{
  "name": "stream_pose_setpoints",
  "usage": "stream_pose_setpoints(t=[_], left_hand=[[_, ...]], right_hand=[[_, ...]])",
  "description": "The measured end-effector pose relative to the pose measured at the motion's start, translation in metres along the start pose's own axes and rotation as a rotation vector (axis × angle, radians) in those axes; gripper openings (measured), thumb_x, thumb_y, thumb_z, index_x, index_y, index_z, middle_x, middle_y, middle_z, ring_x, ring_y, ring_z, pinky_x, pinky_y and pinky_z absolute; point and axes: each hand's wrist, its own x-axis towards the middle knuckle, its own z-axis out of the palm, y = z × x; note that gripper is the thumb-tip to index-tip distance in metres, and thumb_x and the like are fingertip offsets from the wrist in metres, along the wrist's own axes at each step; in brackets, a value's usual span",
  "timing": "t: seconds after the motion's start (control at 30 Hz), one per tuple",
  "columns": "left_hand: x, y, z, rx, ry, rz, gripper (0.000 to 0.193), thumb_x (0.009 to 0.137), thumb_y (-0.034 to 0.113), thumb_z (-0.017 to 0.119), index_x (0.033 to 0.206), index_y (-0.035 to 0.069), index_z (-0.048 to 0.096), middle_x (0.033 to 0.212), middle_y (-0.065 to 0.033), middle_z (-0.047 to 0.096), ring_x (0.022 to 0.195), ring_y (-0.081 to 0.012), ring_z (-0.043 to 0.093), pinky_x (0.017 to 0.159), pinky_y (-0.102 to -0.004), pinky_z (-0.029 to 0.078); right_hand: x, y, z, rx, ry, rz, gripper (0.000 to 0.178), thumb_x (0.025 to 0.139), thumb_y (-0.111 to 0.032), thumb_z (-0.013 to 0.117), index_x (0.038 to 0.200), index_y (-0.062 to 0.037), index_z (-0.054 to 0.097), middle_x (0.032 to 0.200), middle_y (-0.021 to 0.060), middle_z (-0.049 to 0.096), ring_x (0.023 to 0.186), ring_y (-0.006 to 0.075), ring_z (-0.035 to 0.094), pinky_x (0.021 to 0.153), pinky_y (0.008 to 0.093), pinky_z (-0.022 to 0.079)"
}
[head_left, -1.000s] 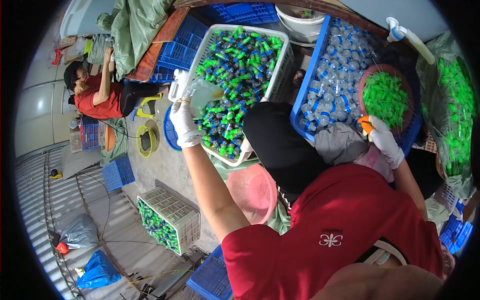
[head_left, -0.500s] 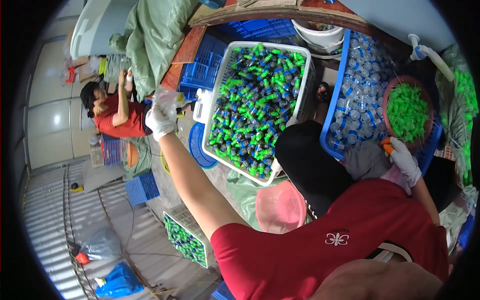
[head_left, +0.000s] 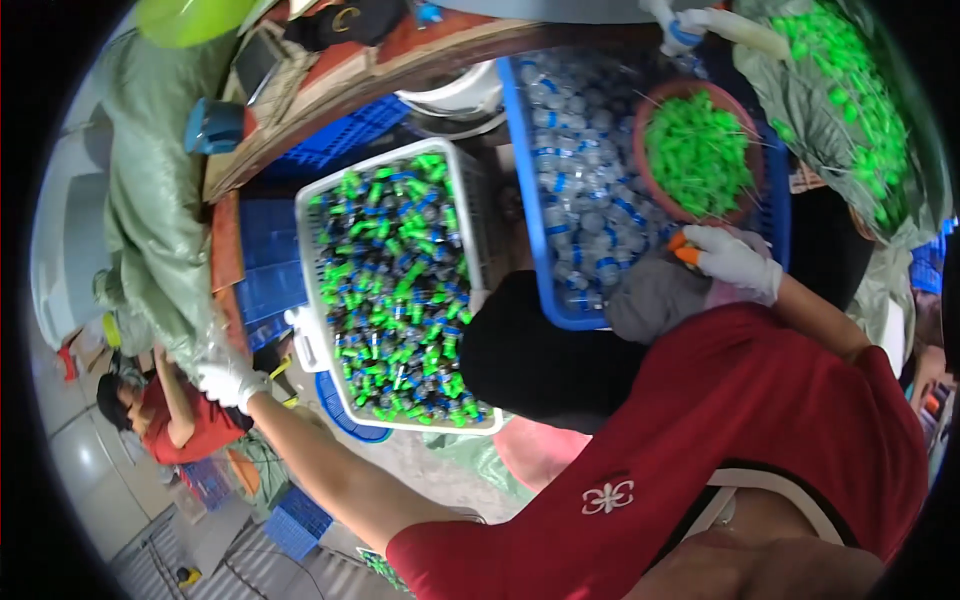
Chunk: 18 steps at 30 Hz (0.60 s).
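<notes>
My left hand [head_left: 232,384], in a white glove, is stretched far out to the left. Its fingers are closed on a crumpled clear plastic bag [head_left: 213,345], partly blurred against a green sack. My right hand [head_left: 730,262], also gloved, has orange covers on two fingertips. It rests by the grey cloth [head_left: 655,297] over my lap, fingertips slightly apart, and nothing shows between them. Just beyond it, a reddish bowl [head_left: 642,165] of bright green thin-stemmed pieces stands in a blue crate [head_left: 530,200] of clear, blue-banded small bottles.
A white basket [head_left: 318,300] full of small green, dark and blue bottles stands left of my knee. Beside it are a white jug [head_left: 305,340] and a blue round basket [head_left: 350,415]. A wooden table [head_left: 400,60] runs along the back. A person in red [head_left: 185,420] works at far left.
The view has swung left and up, so the table and the sack of green pieces show more. My left hand keeps the plastic bag, now against the green sack. My right hand stays by the cloth.
</notes>
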Motion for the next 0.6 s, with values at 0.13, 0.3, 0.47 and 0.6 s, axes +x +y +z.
stream_pose_setpoints(t=[0.13, 0.3, 0.47, 0.6], left_hand=[[-0.061, 0.008, -0.092, 0.042, 0.381, 0.263, 0.065, 0.092, 0.058, 0.059, 0.131, 0.006, 0.054, 0.121, -0.0256, 0.056, 0.107, -0.046, 0.057, 0.085, -0.0534, 0.052], [-0.193, 0.059, -0.182, -0.839, 0.247, 0.666, 0.053, 0.092, 0.026, 0.071, 0.13, -0.002, 0.049, 0.123, -0.021, 0.054, 0.107, -0.0358, 0.056, 0.092, -0.0462, 0.048], [-0.355, 0.13, -0.248, -1.227, -0.428, 0.843, 0.032, 0.091, 0.013, 0.067, 0.119, -0.001, 0.061, 0.112, -0.0198, 0.061, 0.102, -0.0342, 0.058, 0.094, -0.0427, 0.046], [-0.428, 0.187, -0.18, -1.369, -0.72, 0.71, 0.036, 0.089, 0.017, 0.069, 0.121, 0.003, 0.063, 0.106, -0.0188, 0.064, 0.091, -0.0335, 0.064, 0.085, -0.0408, 0.051]], right_hand=[[-0.002, -0.008, -0.004, 0.083, 0.007, -0.103, 0.017, 0.094, -0.014, 0.06, 0.108, -0.0044, 0.064, 0.091, 0.0094, 0.066, 0.081, 0.0207, 0.064, 0.072, 0.0338, 0.049], [0.012, -0.013, -0.03, -0.318, 0.335, -0.525, 0.014, 0.09, -0.012, 0.062, 0.101, -0.0035, 0.062, 0.088, 0.0139, 0.064, 0.082, 0.032, 0.063, 0.072, 0.0403, 0.05], [0.059, -0.005, -0.077, -0.582, 0.738, -0.623, 0.019, 0.077, -0.01, 0.065, 0.095, -0.0034, 0.064, 0.092, 0.017, 0.064, 0.088, 0.0386, 0.062, 0.077, 0.047, 0.051], [0.087, -0.027, -0.066, -0.748, 0.4, -0.413, 0.021, 0.078, -0.017, 0.062, 0.096, -0.0087, 0.068, 0.102, 0.0141, 0.065, 0.099, 0.0322, 0.061, 0.08, 0.0443, 0.05]])
